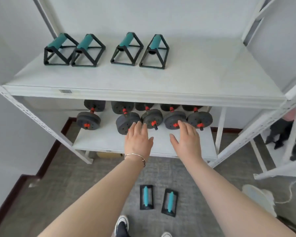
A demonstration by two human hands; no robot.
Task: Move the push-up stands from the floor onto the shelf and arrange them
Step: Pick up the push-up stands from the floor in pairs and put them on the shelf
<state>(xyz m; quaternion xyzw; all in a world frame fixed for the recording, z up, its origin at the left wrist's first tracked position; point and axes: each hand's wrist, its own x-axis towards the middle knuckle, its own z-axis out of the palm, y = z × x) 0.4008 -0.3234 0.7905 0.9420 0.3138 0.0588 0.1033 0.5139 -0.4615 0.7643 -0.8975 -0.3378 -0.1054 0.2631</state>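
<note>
Both grips wide, empty: left hand [138, 140], right hand [186, 140] spread over lower shelf [99, 142]. Two push-up stands [146, 197] [169, 202] on floor [92, 177], six o'clock; four stands [58, 48] on upper shelf [143, 79], eleven o'clock. Likely light, rigid frames; take by teal foam bar, non-slip.

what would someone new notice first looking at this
Probably the four teal-handled push-up stands lined up at the back left of the white upper shelf. Then the two open hands, left hand and right hand, spread in front of the dumbbells on the lower shelf, with two more stands on the floor.
</note>
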